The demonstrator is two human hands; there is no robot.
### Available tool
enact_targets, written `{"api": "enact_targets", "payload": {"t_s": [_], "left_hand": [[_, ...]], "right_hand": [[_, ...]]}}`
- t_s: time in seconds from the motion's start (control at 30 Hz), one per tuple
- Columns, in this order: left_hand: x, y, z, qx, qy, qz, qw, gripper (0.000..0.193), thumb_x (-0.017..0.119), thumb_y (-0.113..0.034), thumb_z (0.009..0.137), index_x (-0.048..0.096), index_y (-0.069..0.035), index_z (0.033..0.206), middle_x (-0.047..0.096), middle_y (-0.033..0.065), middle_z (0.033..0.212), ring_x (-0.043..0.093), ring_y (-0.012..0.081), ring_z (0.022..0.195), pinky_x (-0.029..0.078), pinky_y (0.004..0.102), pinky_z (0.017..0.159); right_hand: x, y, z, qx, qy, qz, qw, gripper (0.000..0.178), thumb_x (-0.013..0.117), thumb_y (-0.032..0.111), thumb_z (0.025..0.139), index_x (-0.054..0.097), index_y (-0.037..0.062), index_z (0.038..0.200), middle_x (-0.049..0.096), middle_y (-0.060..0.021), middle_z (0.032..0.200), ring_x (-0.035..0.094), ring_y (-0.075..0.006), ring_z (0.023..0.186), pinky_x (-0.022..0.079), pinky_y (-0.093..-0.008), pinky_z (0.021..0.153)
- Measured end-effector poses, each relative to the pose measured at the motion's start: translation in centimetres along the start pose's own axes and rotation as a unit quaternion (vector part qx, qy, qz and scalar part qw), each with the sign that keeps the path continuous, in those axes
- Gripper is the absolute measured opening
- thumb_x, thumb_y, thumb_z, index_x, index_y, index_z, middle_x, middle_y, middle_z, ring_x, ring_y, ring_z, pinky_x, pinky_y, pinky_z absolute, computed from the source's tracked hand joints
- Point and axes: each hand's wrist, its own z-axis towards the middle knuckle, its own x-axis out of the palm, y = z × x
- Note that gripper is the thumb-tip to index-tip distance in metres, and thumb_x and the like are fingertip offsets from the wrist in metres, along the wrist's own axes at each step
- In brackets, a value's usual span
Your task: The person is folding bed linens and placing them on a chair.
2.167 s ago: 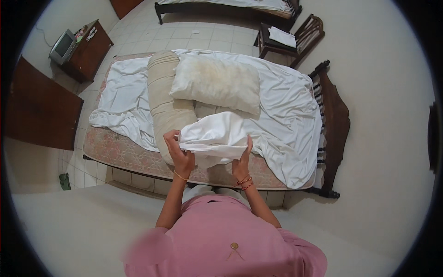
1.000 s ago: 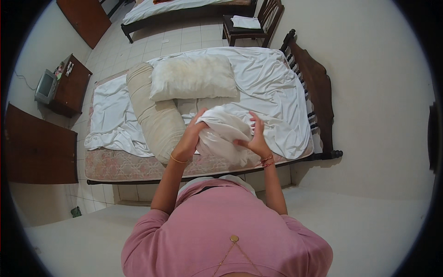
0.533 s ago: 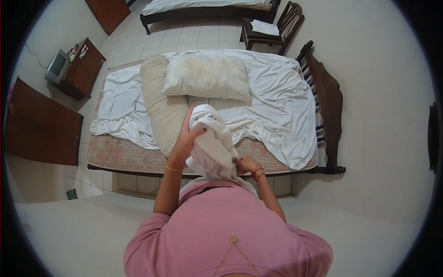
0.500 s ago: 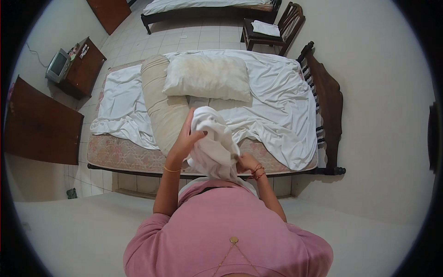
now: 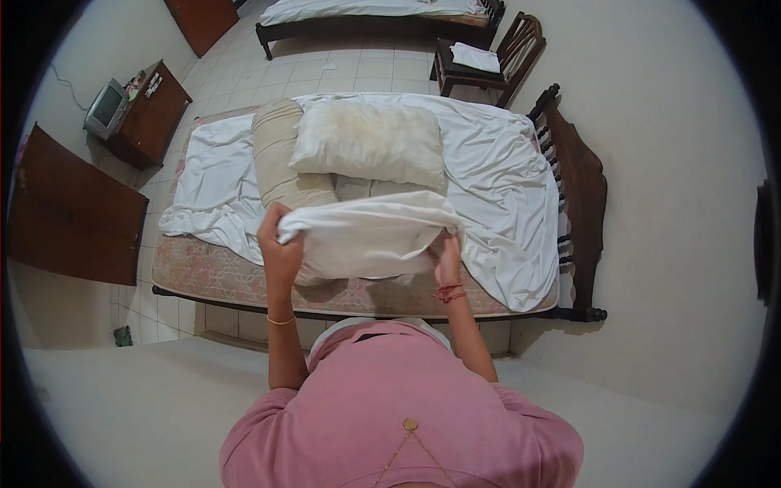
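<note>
Stretched out between my two hands is a white pillowcase (image 5: 366, 237), held above the near side of the bed. My left hand (image 5: 279, 242) grips its left end, fingers closed on the fabric. At the other end, my right hand (image 5: 447, 259) holds the cloth near a gap in its folds, which partly hides the fingers. Just beyond lies a cream, fluffy pillow (image 5: 370, 142). A long beige bolster (image 5: 279, 154) rests along its left side, its near part behind the pillowcase. Both sit on a rumpled white sheet (image 5: 504, 183).
The sheet leaves the flowered mattress (image 5: 211, 268) bare along the near edge. A dark wooden headboard (image 5: 582, 163) rises at the right. Farther off are a chair (image 5: 488, 69) with folded white cloth, another bed (image 5: 374, 26), and a cabinet (image 5: 150, 114) beside a small television (image 5: 106, 107).
My hands have moved apart, and the bunched pillowcase is now spread wide between them. My left hand has shifted left and my right hand slightly up and to the right.
</note>
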Motion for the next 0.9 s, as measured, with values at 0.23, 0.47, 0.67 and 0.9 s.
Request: {"api": "enact_targets", "payload": {"t_s": [0.23,0.47,0.67,0.9], "left_hand": [[-2.1,3.2,1.3,-0.015,-0.208,0.076,0.975,0.013,0.051,0.004,0.067,0.039,-0.001,0.067,0.036,0.0026,0.058,0.033,0.0095,0.057,0.032,0.0224,0.053],[-2.6,5.1,1.7,-0.072,-0.224,0.201,0.951,0.011,0.052,0.001,0.067,0.042,0.001,0.072,0.047,0.0149,0.062,0.041,0.0247,0.054,0.039,0.0305,0.056],[-2.5,7.5,1.8,-0.083,-0.178,0.185,0.963,0.010,0.051,0.000,0.067,0.043,0.001,0.073,0.048,0.0154,0.063,0.044,0.0266,0.056,0.039,0.0303,0.056],[-4.2,6.1,1.9,-0.070,-0.107,0.178,0.976,0.009,0.047,0.001,0.065,0.039,0.001,0.068,0.038,0.0114,0.057,0.035,0.0148,0.055,0.035,0.0263,0.052]], "right_hand": [[2.3,7.3,-3.0,-0.121,0.147,-0.676,0.712,0.035,0.054,0.032,0.073,0.062,-0.0029,0.074,0.059,-0.0227,0.078,0.057,-0.0365,0.073,0.046,-0.0424,0.069],[2.4,15.5,-4.0,-0.036,0.351,-0.613,0.707,0.026,0.062,0.024,0.067,0.057,0.0009,0.077,0.059,-0.0183,0.077,0.056,-0.0337,0.074,0.043,-0.0386,0.071],[2.9,17.4,-3.8,-0.300,0.109,-0.500,0.805,0.048,0.064,0.006,0.062,0.039,-0.0004,0.102,0.053,-0.0170,0.080,0.050,-0.0334,0.080,0.041,-0.0376,0.071],[0.2,18.1,-2.8,-0.107,-0.009,-0.645,0.756,0.020,0.060,0.012,0.067,0.056,0.0031,0.085,0.054,-0.0184,0.083,0.052,-0.0350,0.076,0.043,-0.0393,0.064]]}}
